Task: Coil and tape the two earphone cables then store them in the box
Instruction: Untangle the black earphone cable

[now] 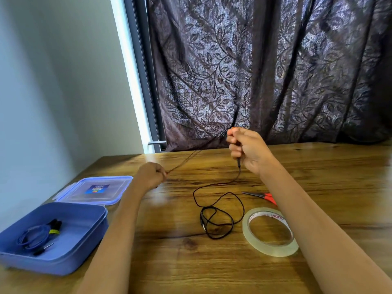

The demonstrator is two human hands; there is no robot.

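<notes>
Wide wooden surface (318, 166) before a leaf-patterned curtain. At left, open blue box (84, 230), clear lid (118, 187) just behind. At right, roll of clear tape (248, 232). Right hand (248, 149) raised, fingers clenched around the black earphone cable (218, 211); left hand (149, 176) pinching a strand stretched toward the right. Remaining length in loose tangled loops mid-surface. Red-handled scissors (265, 195) near the tape. Inside the box, coiled blue earphone cable (31, 236). Likely risk: knotting, from pulling against those loops.
</notes>
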